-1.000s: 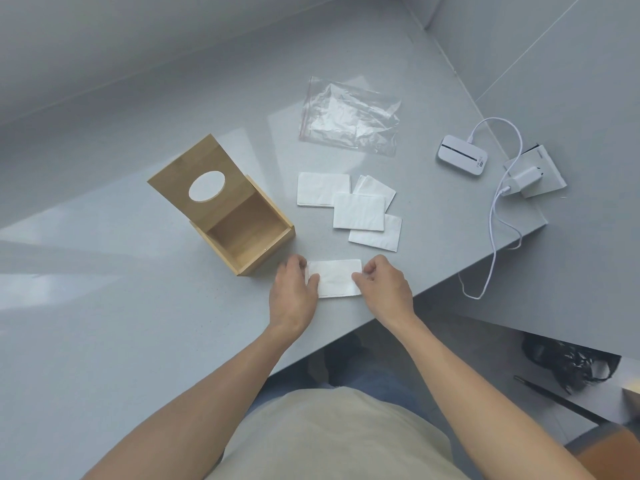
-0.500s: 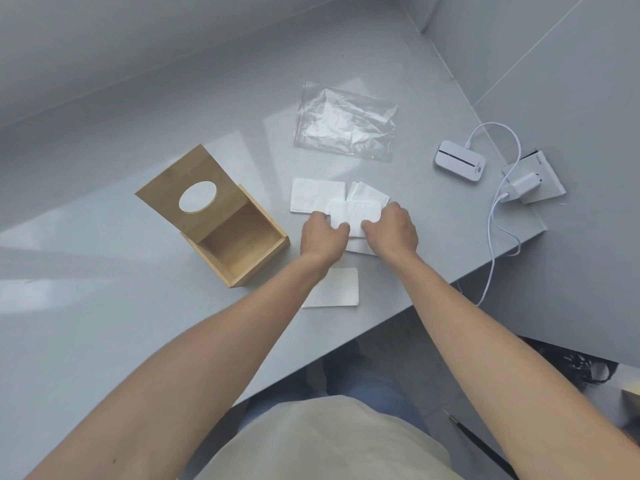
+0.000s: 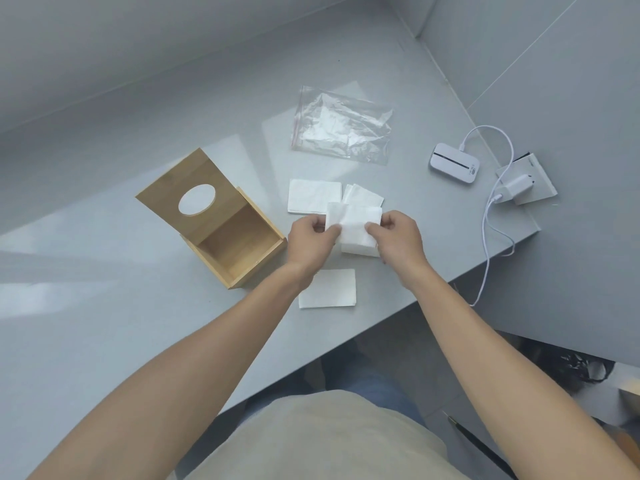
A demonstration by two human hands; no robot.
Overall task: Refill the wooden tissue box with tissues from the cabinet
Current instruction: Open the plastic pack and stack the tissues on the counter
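Note:
The wooden tissue box stands open on the grey counter, its lid with an oval hole tilted up at the back left; the inside looks bare. My left hand and my right hand both pinch one white folded tissue, lifted a little above the counter to the right of the box. One folded tissue lies flat near the front edge below my hands. More folded tissues lie behind the held one, and another lies under it.
A crumpled clear zip bag lies behind the tissues. At the right are a small white device with a white cable running to a plug on a wall socket. The counter edge runs diagonally just below my hands.
My hands left one folded tissue near the front edge, reached back to the pile, and now hold another tissue lifted off it.

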